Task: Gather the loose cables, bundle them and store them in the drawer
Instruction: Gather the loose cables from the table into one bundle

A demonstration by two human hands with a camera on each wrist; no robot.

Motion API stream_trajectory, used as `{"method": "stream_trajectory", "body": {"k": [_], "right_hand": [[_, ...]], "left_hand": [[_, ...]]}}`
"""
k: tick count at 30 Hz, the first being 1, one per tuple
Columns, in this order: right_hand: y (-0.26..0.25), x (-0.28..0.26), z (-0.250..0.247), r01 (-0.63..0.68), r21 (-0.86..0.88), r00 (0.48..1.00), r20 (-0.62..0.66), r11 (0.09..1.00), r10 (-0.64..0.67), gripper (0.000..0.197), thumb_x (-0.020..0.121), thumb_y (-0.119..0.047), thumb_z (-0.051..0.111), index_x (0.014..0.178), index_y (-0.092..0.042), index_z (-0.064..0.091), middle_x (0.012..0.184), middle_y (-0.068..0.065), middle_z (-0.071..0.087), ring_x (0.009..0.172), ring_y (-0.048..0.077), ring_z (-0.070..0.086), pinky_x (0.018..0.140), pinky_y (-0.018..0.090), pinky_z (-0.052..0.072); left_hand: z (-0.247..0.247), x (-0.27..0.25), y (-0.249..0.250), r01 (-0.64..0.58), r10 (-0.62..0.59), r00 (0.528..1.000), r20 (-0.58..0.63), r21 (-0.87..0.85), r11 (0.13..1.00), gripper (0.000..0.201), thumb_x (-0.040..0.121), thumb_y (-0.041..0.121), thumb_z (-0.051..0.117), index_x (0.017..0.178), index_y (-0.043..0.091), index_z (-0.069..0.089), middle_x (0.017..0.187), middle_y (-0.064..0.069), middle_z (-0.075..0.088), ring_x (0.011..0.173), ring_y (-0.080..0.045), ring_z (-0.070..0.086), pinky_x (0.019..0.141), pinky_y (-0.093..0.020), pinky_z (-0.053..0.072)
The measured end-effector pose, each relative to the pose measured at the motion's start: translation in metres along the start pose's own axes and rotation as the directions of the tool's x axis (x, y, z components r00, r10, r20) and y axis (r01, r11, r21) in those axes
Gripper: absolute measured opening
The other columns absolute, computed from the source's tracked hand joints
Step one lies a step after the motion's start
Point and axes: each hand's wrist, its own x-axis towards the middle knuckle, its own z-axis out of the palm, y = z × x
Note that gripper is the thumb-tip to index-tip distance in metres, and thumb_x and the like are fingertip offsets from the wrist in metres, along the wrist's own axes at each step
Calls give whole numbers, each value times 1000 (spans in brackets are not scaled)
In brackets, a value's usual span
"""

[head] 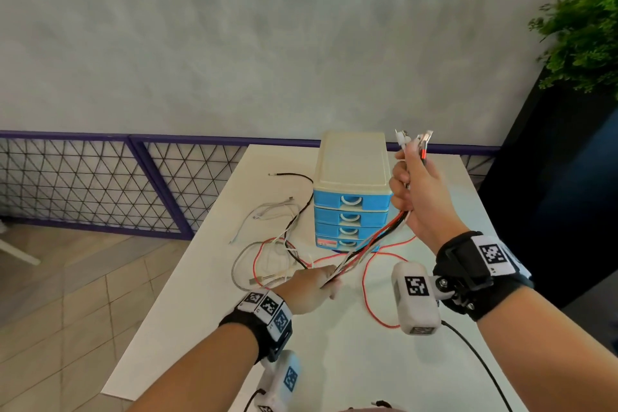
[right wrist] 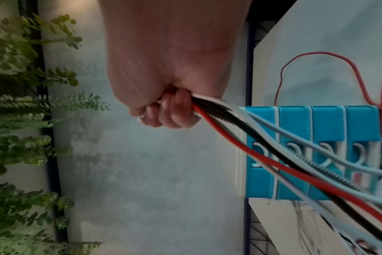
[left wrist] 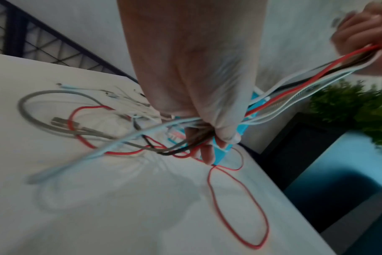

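Observation:
My right hand [head: 413, 192] [right wrist: 164, 110] is raised in front of the drawer unit and grips a bunch of cables [head: 371, 241] [right wrist: 262, 146], red, black, white and braided, with the plug ends [head: 414, 140] sticking up out of the fist. The bunch runs down and left to my left hand [head: 314, 288] [left wrist: 207, 134], whose fingers curl round it just above the table. Loose tails [head: 267, 254] [left wrist: 81, 127] trail left over the table, and a red loop [head: 371, 298] [left wrist: 238, 205] lies at the right. The blue drawer unit [head: 351, 207] [right wrist: 312, 131] has all its drawers closed.
The white table [head: 234, 328] has its left edge close to the loose cable ends. A purple mesh fence [head: 100, 181] runs behind it. A dark planter with a green plant [head: 582, 43] stands at the right. The wrist camera's black lead [head: 475, 358] crosses the near right of the table.

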Motion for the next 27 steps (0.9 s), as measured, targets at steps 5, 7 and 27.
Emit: {"method": "stream_trajectory", "body": {"k": [5,7,27], "right_hand": [[-15,0,-6,15,63,1000,25,998,-17,24,103,-33,43,94,-16,57,55,-8,30,39,4,22,34,17,17],[-17,-3,-4,-3,110,999,37,994,-1,25,103,-33,42,94,-16,58,53,-9,29,39,3,22,33,16,17],[-26,-6,11,4,-44,980,198,999,5,24,104,-31,40,85,-19,50,54,-8,27,39,3,18,32,15,15]], "left_hand": [[10,-11,-36,125,-125,992,27,14,992,37,93,48,40,117,22,51,119,-5,62,113,-26,56,99,-35,43],[11,-11,-37,156,-159,986,52,61,986,39,96,43,41,126,20,48,126,-5,59,118,-27,54,102,-36,40],[-12,-14,-47,264,-278,954,112,122,957,52,78,39,67,121,14,54,127,-3,54,123,-21,49,103,-30,38]]}}
